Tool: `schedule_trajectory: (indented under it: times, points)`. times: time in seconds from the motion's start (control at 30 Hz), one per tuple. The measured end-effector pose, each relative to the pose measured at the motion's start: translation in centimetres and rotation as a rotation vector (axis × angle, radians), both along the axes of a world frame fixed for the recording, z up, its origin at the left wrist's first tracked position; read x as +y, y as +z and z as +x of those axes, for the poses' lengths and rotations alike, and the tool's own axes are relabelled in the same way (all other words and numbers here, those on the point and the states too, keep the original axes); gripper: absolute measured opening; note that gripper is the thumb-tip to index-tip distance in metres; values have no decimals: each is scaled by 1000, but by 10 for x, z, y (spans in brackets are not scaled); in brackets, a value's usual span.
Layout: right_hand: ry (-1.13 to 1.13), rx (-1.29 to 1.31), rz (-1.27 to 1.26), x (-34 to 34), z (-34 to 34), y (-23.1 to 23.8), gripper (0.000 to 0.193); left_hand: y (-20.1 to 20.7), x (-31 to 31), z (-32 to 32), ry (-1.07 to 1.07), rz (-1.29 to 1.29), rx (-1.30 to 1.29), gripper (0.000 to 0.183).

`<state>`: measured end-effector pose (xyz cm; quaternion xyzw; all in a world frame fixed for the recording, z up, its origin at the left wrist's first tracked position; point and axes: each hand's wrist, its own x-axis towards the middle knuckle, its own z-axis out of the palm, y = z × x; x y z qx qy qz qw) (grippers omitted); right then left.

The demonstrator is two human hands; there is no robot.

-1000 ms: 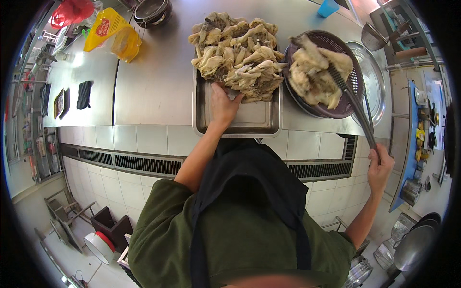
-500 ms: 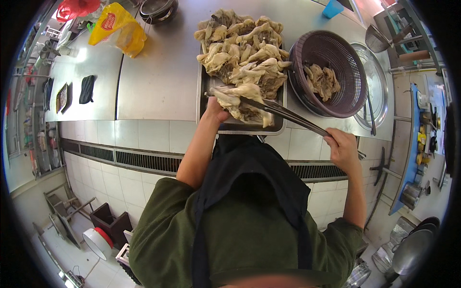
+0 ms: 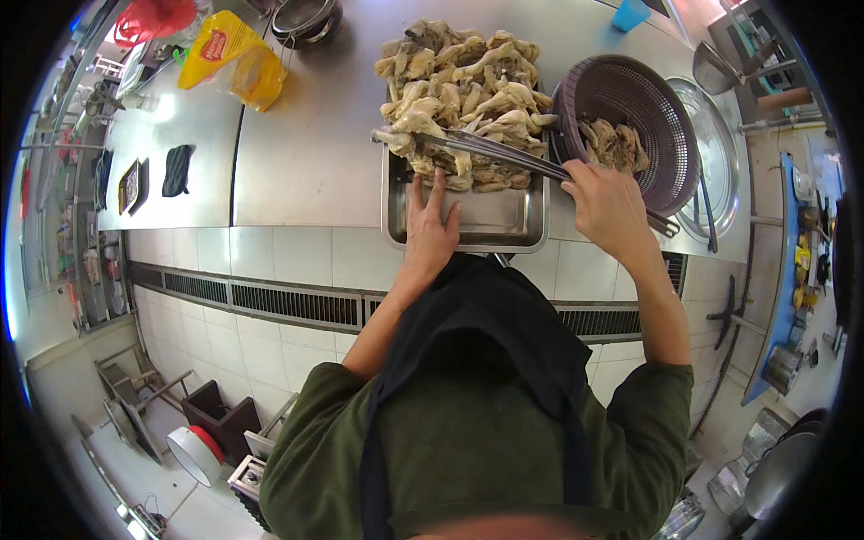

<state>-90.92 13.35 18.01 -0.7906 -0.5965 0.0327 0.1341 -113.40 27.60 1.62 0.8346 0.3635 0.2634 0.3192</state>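
Observation:
My right hand is wrapped round long metal tongs. The tips of the tongs are on a pale cooked-looking chicken piece at the near left of a heap. That heap of chicken pieces fills the far and middle parts of a steel tray, whose near strip shows bare metal. Fingers spread, my left hand lies over the near part of the tray, its fingertips against the nearest chicken. To the right, a brown colander holds more chicken.
A steel counter carries a yellow bag, a dark strainer bowl and a black cloth on the left. Right of the colander is a round metal lid. A blue cup stands at the back.
The chicken piece held over the tray's near end has moved away from me onto the heap. My left hand has let go and spread; my right hand has come inward and forward with the tongs.

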Motion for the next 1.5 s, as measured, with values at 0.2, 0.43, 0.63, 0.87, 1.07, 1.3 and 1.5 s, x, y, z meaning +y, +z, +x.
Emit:
schedule_trajectory:
  times: [0.2, 0.43, 0.63, 0.87, 1.07, 1.3, 1.5]
  points:
    - [-110, 129, -41, -21, 9, 44, 16, -12, 2, 13, -6, 70, 130, 64]
    - [-365, 127, 8, -121, 48, 116, 20, -15, 2, 13, -14, 109, 159, 67]
    - [-612, -260, -275, -168, 76, 97, 19, -10, -2, 15, -7, 128, 179, 65]
    - [-523, -360, -429, -164, 87, 74, 24, -12, -3, 14, 23, 177, 105, 62]
    - [-605, -276, -440, -168, 127, 75, 24, -9, -4, 11, 22, 200, 81, 58]
    - [-512, -157, -358, -187, 183, 67, 27, -6, -7, 15, 62, 221, 83, 55]
    - [-527, -342, -402, -185, 209, 56, 30, -9, -9, 18, 115, 205, 105, 50]
